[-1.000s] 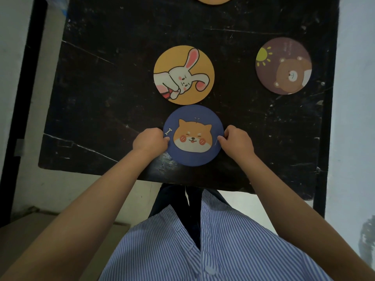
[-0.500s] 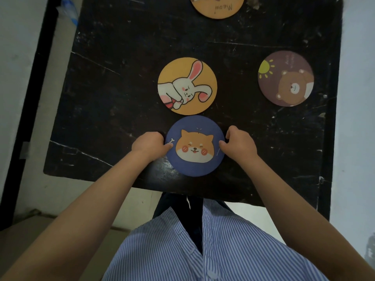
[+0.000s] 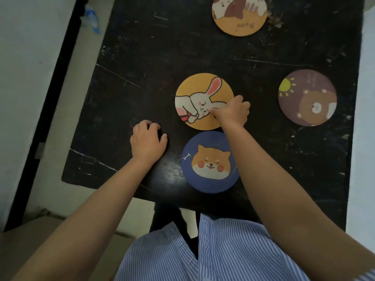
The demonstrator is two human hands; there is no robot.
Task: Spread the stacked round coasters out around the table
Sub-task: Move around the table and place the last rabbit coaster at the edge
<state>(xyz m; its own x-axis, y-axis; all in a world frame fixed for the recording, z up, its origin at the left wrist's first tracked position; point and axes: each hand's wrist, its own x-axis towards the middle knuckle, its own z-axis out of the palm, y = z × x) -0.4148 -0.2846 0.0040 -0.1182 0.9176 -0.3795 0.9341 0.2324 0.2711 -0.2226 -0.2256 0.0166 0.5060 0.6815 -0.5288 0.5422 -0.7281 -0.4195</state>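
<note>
Nearest is a blue-and-white striped shirt (image 3: 213,254), both bare forearms reaching out over the black scratched counter (image 3: 125,82). Near edge, centre: round dark-blue coaster with an orange dog face and small bone (image 3: 210,161), lying flat with nothing touching it. Half a second ago both hands pinched its left and right rims; now both have let go, so this one reads as placed. Left hand (image 3: 147,143) has slid off to the left and rests on bare counter, fingers (image 3: 142,126) loosely curled, holding nothing. Right hand (image 3: 232,111) has gone farther out, onto the right part of the round orange coaster with a white long-eared rabbit (image 3: 199,101), which sits just beyond the dog coaster, rims nearly meeting. Fingers are bunched and pressed at the rabbit print; pinching the edge or just pushing down, cannot tell. Whether more coasters lie under it also cannot tell. Judgement: rabbit coaster is next to be shifted, likely to the empty left side. Right of it, well apart: round brown-purple coaster with bear face and yellow sun (image 3: 307,97); faint writing near its far rim, too small to read. Far edge, cut off by the frame: round orange coaster with a white-and-brown animal (image 3: 239,15), printed "Meow", seen upside down
</note>
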